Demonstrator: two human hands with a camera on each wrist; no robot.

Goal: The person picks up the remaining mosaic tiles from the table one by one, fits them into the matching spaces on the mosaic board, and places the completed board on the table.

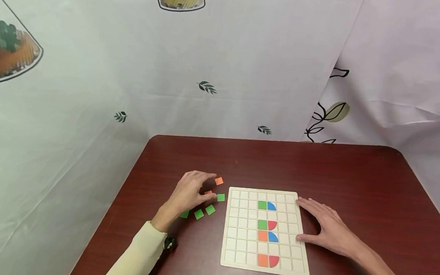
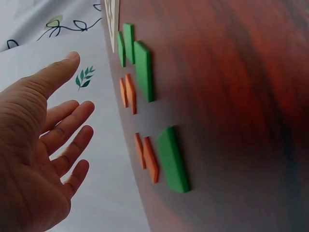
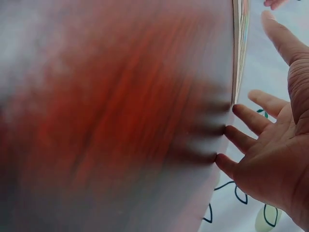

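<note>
My left hand (image 1: 187,191) hovers over loose square tiles left of the board, thumb and fingers apart, holding nothing. Near its fingertips lie an orange tile (image 1: 219,181) and a green tile (image 1: 221,197); another orange tile (image 1: 208,192) is partly hidden by the hand. The left wrist view shows several green tiles (image 2: 174,159) and orange tiles (image 2: 150,159) below the hand. At the right edge of the cream grid board (image 1: 231,243), my right hand (image 1: 330,228) rests with spread fingers. Paired pieces sit on the board, including a green square (image 1: 262,205) beside a blue quarter circle (image 1: 271,206).
More green tiles (image 1: 210,209) lie between the left forearm and the board. Lower on the board, an orange square (image 1: 263,260) adjoins a red quarter circle (image 1: 274,261). The dark red-brown table (image 1: 279,167) ends against a patterned white cloth (image 1: 247,71).
</note>
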